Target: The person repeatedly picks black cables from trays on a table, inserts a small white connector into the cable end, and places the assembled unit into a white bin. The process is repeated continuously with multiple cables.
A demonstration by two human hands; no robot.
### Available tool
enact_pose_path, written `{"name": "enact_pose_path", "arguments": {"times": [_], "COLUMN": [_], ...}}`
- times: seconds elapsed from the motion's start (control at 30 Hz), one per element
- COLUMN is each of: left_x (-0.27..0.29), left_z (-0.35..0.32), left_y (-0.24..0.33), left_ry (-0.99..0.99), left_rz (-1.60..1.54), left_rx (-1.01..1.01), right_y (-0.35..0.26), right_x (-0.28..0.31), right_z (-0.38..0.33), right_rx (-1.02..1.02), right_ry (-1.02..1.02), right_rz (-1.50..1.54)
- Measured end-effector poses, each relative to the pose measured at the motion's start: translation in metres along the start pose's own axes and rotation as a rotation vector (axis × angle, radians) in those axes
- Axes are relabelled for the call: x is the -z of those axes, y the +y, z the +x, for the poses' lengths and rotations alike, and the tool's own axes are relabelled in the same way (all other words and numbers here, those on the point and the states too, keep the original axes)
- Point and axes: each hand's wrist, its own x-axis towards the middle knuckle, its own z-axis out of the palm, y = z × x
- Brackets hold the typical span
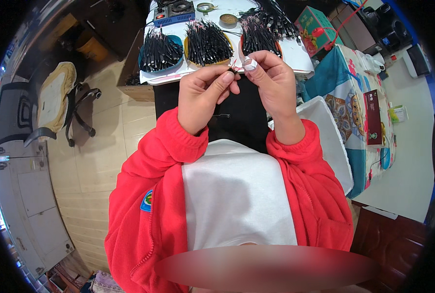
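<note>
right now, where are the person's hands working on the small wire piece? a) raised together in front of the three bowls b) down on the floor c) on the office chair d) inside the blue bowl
a: the left hand and right hand pinch the small wire piece together, raised on the near side of the blue bowl and its neighbours.

a small workshop: bowls of cut wires point(207, 41), bench power supply point(174, 13).

Both hands meet above the lap: the left hand point(205, 93) and right hand point(271, 80) pinch a small dark wire end point(233, 70), seemingly a cable tip. Beyond them, three bowls point(161, 66) hold bundled black cables point(207, 41).
</note>
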Motion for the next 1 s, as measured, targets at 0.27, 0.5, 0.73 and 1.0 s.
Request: {"name": "enact_pose_path", "arguments": {"times": [0.27,0.5,0.73,1.0], "left_x": [0.009,0.012,0.011,0.010], "left_z": [0.002,0.001,-0.001,0.000], "left_y": [-0.001,0.001,-0.002,0.000], "left_ry": [-0.106,-0.240,-0.227,-0.152], "left_rz": [-0.200,-0.226,-0.202,-0.124], "left_rx": [0.197,0.308,0.317,0.266], "right_y": [0.012,0.003,0.006,0.019], "right_x": [-0.009,-0.004,0.005,0.000], "right_z": [-0.004,-0.004,-0.006,-0.012], "right_rx": [-0.254,-0.237,-0.375,-0.293], "right_ry": [-0.114,-0.132,-0.266,-0.116], "right_rz": [0.434,0.409,0.534,0.472]}}
